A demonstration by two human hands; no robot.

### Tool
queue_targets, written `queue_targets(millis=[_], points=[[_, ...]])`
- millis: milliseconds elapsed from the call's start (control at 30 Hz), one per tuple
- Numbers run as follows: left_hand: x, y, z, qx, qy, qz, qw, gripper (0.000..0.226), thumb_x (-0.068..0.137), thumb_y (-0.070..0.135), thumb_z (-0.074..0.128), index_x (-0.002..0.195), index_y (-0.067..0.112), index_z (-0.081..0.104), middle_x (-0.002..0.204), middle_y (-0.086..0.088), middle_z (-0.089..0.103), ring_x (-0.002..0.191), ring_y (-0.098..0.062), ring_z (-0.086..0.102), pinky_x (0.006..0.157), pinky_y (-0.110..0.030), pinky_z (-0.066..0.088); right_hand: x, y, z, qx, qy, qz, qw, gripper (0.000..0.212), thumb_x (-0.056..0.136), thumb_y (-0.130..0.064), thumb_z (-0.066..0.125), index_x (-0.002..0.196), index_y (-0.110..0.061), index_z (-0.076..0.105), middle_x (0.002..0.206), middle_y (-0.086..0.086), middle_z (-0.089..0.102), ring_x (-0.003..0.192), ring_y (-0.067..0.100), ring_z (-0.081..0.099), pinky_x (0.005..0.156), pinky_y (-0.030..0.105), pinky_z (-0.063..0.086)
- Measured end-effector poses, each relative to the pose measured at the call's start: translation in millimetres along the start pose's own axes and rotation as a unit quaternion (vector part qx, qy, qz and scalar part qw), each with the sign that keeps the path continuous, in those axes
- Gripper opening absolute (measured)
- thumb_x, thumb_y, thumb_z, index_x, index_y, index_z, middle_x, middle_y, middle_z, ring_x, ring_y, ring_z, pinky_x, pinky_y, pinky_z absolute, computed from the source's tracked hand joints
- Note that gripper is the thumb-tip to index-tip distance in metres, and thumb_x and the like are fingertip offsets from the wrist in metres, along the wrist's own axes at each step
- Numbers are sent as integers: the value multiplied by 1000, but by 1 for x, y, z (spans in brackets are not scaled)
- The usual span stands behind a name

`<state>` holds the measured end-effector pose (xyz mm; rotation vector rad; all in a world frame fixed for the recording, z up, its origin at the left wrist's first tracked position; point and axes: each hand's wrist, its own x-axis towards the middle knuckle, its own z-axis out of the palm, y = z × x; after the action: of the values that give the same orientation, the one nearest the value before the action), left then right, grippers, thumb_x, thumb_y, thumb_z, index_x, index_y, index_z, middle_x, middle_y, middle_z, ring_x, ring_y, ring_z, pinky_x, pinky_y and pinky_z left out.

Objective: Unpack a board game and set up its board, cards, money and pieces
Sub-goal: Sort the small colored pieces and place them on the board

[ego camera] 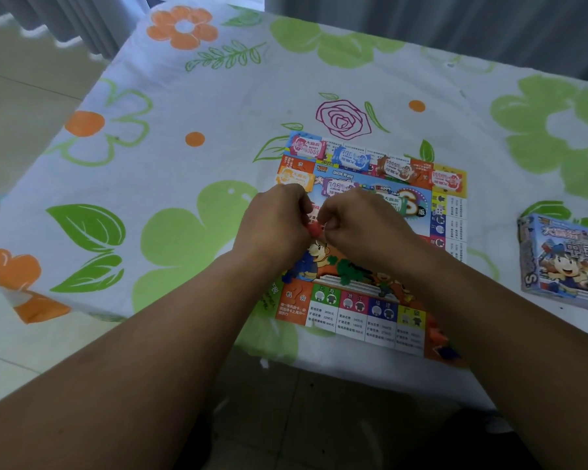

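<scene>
The colourful game board (350, 313) lies flat on the table. Several stacks of paper money (308, 148) sit along its far edge and upper middle. My left hand (275, 222) and my right hand (353, 222) meet above the board's centre, and both pinch a small red plastic piece (314, 228) between their fingertips. Loose green pieces (348, 269) lie on the board just under my right wrist, with orange and blue ones (445, 347) near the board's near right corner. The game box (564, 259) rests at the right edge of the view.
A white tablecloth (184, 157) with green and orange flowers covers the table. Its near edge (286, 359) runs just below the board, with tiled floor beyond. Grey curtains (455, 18) hang behind the far edge.
</scene>
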<state>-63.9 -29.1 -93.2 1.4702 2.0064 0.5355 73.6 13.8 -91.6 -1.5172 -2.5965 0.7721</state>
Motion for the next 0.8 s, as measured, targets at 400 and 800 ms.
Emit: queue_targets(millis=[400,800], points=[[0,2,-3,-7,6,-4,1000,26,75,9,76,98,18,66,93,0,70,87,-22,65,76,-40,56,0,12,-25,49,48,29,997,19,87,-12,73,106,-16,73,97,-1,68,92,18,65,81,35,53],[-3,32,11,124,-61,86,987,48,80,21,74,124,29,56,119,6,64,117,-22,51,96,-40,32,-23,29,-30,-50,-26,34,998,38,84,-19,73,120,-25,63,107,-5,64,97,18,61,80,41,55]])
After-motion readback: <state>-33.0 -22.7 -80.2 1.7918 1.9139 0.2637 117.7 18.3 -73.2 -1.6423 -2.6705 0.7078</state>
